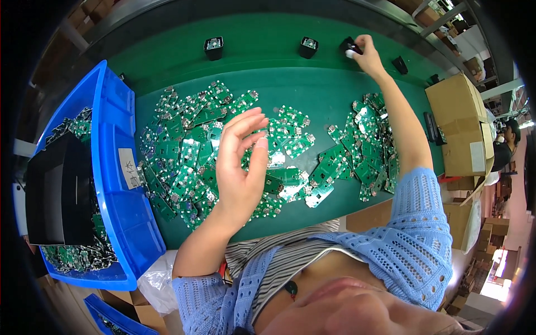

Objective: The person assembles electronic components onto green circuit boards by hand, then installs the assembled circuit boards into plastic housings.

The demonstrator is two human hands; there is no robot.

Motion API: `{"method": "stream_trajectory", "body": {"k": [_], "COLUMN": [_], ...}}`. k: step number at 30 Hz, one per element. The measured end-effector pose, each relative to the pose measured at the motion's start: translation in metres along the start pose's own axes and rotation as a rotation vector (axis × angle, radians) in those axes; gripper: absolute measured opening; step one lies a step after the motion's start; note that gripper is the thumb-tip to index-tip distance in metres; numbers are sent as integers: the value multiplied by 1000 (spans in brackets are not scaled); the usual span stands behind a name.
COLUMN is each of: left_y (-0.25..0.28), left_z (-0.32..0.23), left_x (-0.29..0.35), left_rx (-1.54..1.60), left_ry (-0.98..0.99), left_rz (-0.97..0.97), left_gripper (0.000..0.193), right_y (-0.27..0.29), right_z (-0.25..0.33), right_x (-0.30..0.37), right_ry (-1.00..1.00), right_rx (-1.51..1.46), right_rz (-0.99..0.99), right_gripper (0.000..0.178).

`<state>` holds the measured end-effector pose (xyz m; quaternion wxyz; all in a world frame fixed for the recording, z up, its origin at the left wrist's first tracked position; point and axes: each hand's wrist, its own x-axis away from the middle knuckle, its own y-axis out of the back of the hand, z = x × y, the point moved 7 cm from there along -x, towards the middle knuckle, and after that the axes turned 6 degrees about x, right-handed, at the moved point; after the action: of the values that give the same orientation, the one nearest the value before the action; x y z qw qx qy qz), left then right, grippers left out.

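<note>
At the far right, my right hand (368, 57) reaches over the green conveyor belt (257, 42), fingers closed on a small black plastic housing (348, 44). Something white shows under the fingers; I cannot make out what it is. Above the green work table hovers my left hand (241, 153), fingers loosely curved and thumb apart, nothing visible in it. Below and around it lie many loose green circuit boards (192, 151). Another heap of circuit boards (365, 145) lies to the right, beside my right forearm.
On the belt stand two black housings with boards inside, one left (213, 48) and one middle (308, 47); another black housing (400, 65) lies farther right. A blue bin (120, 162) with boards and a black box (58, 190) is at left. A cardboard box (458, 125) stands at right.
</note>
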<state>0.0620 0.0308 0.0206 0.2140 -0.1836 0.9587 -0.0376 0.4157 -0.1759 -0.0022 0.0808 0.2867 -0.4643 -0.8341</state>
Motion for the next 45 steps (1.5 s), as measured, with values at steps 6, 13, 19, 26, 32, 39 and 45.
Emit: {"method": "stream_trajectory", "body": {"k": [6, 13, 19, 26, 32, 39, 45], "left_y": [6, -12, -6, 21, 25, 23, 18], "left_z": [11, 21, 20, 20, 25, 32, 27], "left_x": [-1, 4, 0, -6, -6, -4, -5], "left_rx": [109, 212, 426, 544, 463, 307, 347], "left_ry": [229, 463, 455, 414, 370, 387, 386], "left_rz": [-60, 143, 6, -226, -244, -236, -199], "left_gripper": [33, 34, 29, 24, 23, 21, 19], "right_y": [31, 44, 26, 11, -7, -15, 14], "right_z": [197, 261, 222, 212, 238, 234, 208], "right_x": [104, 170, 135, 153, 168, 163, 151], "right_ry": [670, 921, 264, 426, 688, 725, 444], "right_rx": [-237, -280, -874, -1, 32, 27, 158], "right_rz": [242, 344, 371, 327, 267, 365, 302], "right_gripper": [18, 11, 16, 35, 38, 24, 20]}}
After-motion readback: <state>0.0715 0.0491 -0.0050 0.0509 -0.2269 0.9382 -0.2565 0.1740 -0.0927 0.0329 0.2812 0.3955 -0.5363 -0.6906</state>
